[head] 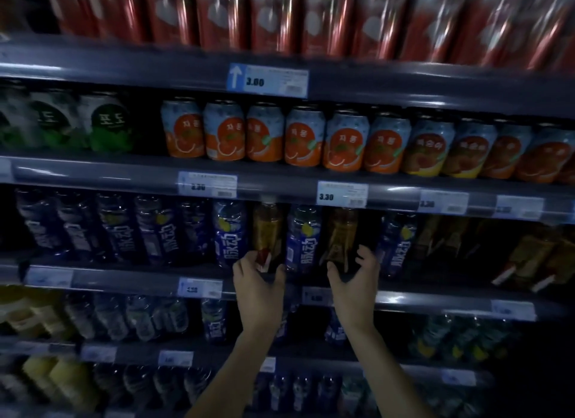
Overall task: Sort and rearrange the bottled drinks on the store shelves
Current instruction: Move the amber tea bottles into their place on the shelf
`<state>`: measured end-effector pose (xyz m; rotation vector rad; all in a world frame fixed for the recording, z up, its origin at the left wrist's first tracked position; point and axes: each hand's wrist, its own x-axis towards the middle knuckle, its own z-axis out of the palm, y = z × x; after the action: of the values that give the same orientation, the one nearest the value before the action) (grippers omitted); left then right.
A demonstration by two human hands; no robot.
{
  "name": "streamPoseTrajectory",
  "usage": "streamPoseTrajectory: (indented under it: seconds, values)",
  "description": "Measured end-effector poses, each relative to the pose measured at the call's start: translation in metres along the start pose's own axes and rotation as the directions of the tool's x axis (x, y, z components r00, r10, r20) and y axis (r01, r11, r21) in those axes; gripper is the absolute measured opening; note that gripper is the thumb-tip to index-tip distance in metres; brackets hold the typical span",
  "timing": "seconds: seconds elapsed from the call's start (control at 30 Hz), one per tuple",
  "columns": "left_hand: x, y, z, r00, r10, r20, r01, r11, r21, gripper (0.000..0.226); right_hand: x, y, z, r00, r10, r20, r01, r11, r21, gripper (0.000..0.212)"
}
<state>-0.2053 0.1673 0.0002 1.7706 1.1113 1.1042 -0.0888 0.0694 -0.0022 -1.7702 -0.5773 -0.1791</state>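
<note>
Both hands reach up to the third shelf (140,279) from the top, each with its grip clamped on the base of an amber bottle. The left hand (258,280) wraps the lower part of the left amber bottle (268,228), thumb at 3 o'clock of it and fingers at 9 o'clock; this bottle is tall and slim, filled with golden-brown liquid, has a pale cap tucked just under the shelf edge above, and a red patch shows on its label near the fingertips. The right hand (354,277) clasps the right amber bottle (342,234) in the same way; it is darker and blurred, with a brownish label.

Both bottles stand upright at the front of the shelf, parted by one blue bottle (303,240) with white lettering and a yellow lemon mark. A second blue bottle (229,231) stands just at 9 o'clock of the left amber one, and a third (396,246) at 3 o'clock of the right amber one. More dark blue bottles run on toward 9 o'clock along the shelf.

At 12 o'clock, the shelf above carries a row of orange-and-blue cans (305,137), with white price tags (342,194) on its rail.
</note>
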Motion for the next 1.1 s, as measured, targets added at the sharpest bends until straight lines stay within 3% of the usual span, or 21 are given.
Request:
streamPoseTrajectory:
  seconds: [0.3, 0.57, 0.83, 1.1]
  values:
    - [0.027, -0.004, 0.018, 0.998, -0.017, 0.063, 0.018, 1.0, -0.016, 0.069, 0.024, 0.007, 0.029, 0.996, 0.019, -0.084, -0.02, 1.0, -0.008, 0.071]
    - [0.039, -0.01, 0.036, 1.0, -0.015, 0.02, 0.014, 0.997, 0.081, 0.066, 0.041, 0.02, 0.046, 0.995, 0.047, -0.085, -0.047, 0.999, -0.004, 0.077]
    - [0.052, -0.012, 0.044, 0.999, -0.053, 0.013, 0.053, 0.999, 0.007, 0.06, 0.044, 0.02, 0.053, 0.988, 0.053, -0.146, -0.046, 0.998, 0.053, 0.075]
    - [0.056, -0.005, 0.05, 0.993, -0.086, -0.076, 0.1, 0.977, 0.191, 0.061, 0.048, 0.027, 0.048, 0.996, 0.056, -0.069, -0.049, 0.993, 0.106, 0.075]
